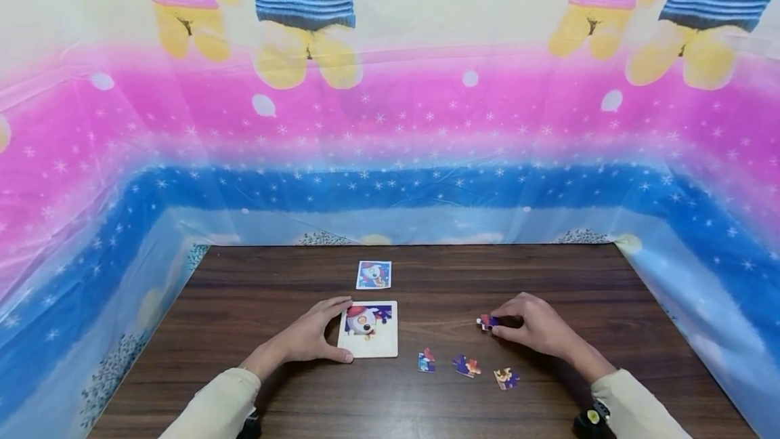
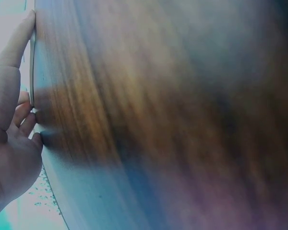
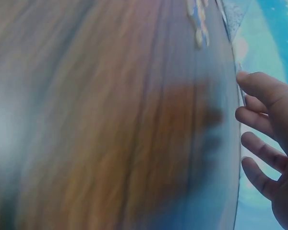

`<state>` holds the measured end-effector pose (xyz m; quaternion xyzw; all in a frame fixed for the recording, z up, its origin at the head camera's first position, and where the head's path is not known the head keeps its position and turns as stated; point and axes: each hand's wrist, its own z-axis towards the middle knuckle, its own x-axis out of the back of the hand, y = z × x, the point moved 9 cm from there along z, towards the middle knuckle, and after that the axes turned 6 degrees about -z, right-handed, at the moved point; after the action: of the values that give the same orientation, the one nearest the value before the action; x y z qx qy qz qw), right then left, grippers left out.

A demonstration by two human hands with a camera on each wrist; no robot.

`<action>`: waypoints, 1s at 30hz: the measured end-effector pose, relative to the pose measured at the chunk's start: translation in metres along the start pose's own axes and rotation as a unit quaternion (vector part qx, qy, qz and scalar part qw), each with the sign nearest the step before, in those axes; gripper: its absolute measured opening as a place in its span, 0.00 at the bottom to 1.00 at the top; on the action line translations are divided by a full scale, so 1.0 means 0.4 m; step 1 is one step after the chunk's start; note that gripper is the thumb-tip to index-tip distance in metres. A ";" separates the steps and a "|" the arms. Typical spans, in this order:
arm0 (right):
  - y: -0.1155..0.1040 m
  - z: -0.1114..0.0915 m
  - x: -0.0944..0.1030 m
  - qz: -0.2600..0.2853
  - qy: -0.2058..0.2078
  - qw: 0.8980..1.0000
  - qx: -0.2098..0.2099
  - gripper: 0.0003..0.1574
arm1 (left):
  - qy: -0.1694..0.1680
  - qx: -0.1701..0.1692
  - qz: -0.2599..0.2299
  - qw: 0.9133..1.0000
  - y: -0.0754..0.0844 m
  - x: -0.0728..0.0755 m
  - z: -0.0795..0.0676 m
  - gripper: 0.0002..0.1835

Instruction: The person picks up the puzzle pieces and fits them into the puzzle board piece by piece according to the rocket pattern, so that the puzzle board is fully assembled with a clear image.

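In the head view a square puzzle board (image 1: pixel 384 347) lies on the table, its upper part filled with a picture of a white dog in a red hat. My left hand (image 1: pixel 311 334) grips its left side, fingers at the far left corner and thumb at the near left corner. Between thumb and fingers, my right hand (image 1: pixel 536 327) pinches a purple and red puzzle piece (image 1: pixel 486 322) to the right of the board. Below lie three loose pieces: a blue and red piece (image 1: pixel 426 360), a purple and orange piece (image 1: pixel 466 366) and a yellow and purple piece (image 1: pixel 506 378).
A small picture card (image 1: pixel 374 275) with the same dog lies behind the board. The dark wooden table (image 1: pixel 274 398) is surrounded by a printed cloth (image 1: pixel 390 185). Both wrist views are largely filled by blurred wood grain.
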<state>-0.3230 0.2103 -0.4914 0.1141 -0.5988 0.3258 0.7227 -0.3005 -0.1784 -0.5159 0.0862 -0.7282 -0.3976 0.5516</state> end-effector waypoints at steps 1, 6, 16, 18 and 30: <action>-0.006 0.006 0.002 0.002 0.002 1.000 -0.002 0.17 | 0.001 -0.001 -0.001 1.000 0.001 0.000 -0.001 0.58; -0.054 0.048 0.004 0.001 0.017 1.000 -0.008 0.19 | 0.005 -0.003 0.000 1.000 0.004 0.005 -0.005 0.59; -0.196 0.119 -0.015 0.021 0.024 0.999 0.038 0.19 | 0.003 -0.007 -0.002 1.000 0.005 0.005 -0.003 0.59; -0.219 0.132 -0.026 0.020 0.014 0.999 0.039 0.20 | 0.001 -0.006 0.001 1.000 0.005 0.004 -0.002 0.59; -0.329 0.202 -0.080 0.015 -0.004 0.996 0.087 0.17 | 0.006 -0.021 0.003 1.000 0.009 0.003 0.001 0.59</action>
<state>-0.3093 0.0544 -0.4709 0.1684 -0.5729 0.3869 0.7027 -0.3001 -0.1765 -0.5125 0.0746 -0.7169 -0.4102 0.5588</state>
